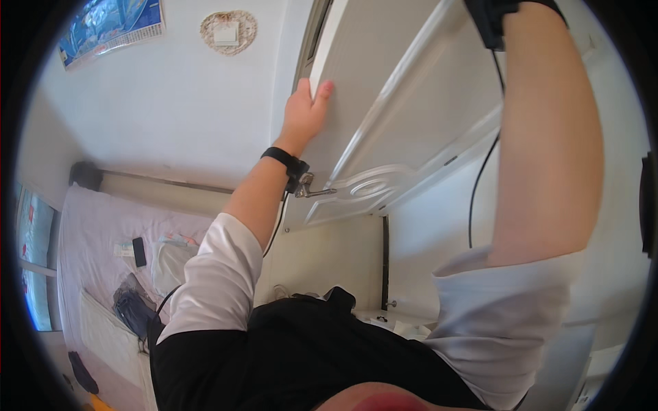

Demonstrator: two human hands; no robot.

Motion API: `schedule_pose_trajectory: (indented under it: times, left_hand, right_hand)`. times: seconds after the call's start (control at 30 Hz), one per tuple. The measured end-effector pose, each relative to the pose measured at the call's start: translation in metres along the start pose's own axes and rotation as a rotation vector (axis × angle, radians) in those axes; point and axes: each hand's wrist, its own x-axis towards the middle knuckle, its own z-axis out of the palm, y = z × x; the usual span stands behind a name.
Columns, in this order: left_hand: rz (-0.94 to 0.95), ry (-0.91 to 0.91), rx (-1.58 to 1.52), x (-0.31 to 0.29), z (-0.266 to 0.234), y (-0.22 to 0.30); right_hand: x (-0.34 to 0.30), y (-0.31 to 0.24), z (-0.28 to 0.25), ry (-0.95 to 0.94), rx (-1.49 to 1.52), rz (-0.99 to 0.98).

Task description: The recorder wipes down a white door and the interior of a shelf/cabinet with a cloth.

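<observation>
My left hand point(304, 115) grips the free edge of a white panelled door point(404, 103), thumb on the near face and the other fingers at its edge. A metal lever handle point(321, 191) sticks out from the door beside my left wrist. Black bands with cables circle both wrists. My right forearm point(545, 144) reaches up past the door's other side, and the hand lies beyond the top of the view, so what it touches is hidden.
On the left is a bed point(103, 226) with a pink sheet, a dark phone point(140, 252) and a dark bag point(133, 306). A heart-shaped woven frame around a light switch point(229, 33) is on the wall beside a blue poster point(113, 24). Thin black cables hang by both arms.
</observation>
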Motion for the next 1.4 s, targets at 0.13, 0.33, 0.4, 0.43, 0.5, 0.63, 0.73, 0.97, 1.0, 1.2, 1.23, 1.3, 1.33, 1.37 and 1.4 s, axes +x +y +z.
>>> schedule_pose_trajectory:
  times: [0.13,0.33,0.4,0.43,0.5,0.63,0.73,0.97,1.0,1.2,1.23,1.3,1.33,1.37,1.4]
  left_hand:
    - [-0.011,-0.043,0.016,0.000,-0.006,-0.004]
    - [0.037,-0.142,0.081,-0.001,-0.007,0.011]
    - [0.078,-0.138,0.063,-0.001,-0.008,0.015]
    - [0.070,-0.130,0.102,-0.001,-0.008,0.014]
    - [0.071,-0.097,0.151,-0.001,-0.017,0.008]
    - [0.085,-0.088,0.170,0.002,-0.012,-0.001]
    - [0.041,-0.119,0.162,-0.004,-0.010,0.003]
    - [0.005,-0.161,0.030,-0.009,-0.014,0.021]
    - [-0.007,-0.156,0.051,-0.009,-0.019,0.020]
    - [0.003,-0.116,0.021,-0.012,-0.019,0.017]
    - [0.003,-0.122,0.014,-0.011,-0.017,0.015]
    - [0.022,-0.054,0.023,-0.011,-0.018,0.012]
    - [0.029,-0.058,0.029,-0.012,-0.019,0.012]
    - [0.030,-0.077,0.027,-0.012,-0.019,0.014]
    - [0.013,-0.092,0.044,-0.009,-0.017,0.016]
  right_hand:
    - [-0.019,-0.004,-0.002,-0.150,0.124,0.021]
    - [-0.068,0.003,0.009,-0.241,0.144,0.090]
    - [-0.087,-0.005,0.004,-0.297,0.116,0.116]
    - [-0.104,-0.012,0.003,-0.342,0.085,0.102]
    - [-0.115,-0.020,0.004,-0.375,0.072,0.070]
    - [-0.099,-0.018,0.008,-0.487,0.116,0.029]
    - [-0.068,-0.011,0.019,-0.325,0.150,0.037]
    - [0.021,0.035,0.037,-0.023,0.188,-0.073]
    - [0.018,0.030,0.037,-0.029,0.170,-0.051]
    - [0.000,0.037,0.055,0.040,0.182,-0.111]
    - [-0.006,0.041,0.060,0.037,0.168,-0.142]
    - [-0.027,0.046,0.071,-0.010,0.159,-0.139]
    - [-0.040,0.048,0.077,-0.055,0.161,-0.140]
    - [-0.054,0.051,0.082,-0.056,0.151,-0.123]
    - [-0.067,0.058,0.088,-0.063,0.156,-0.137]
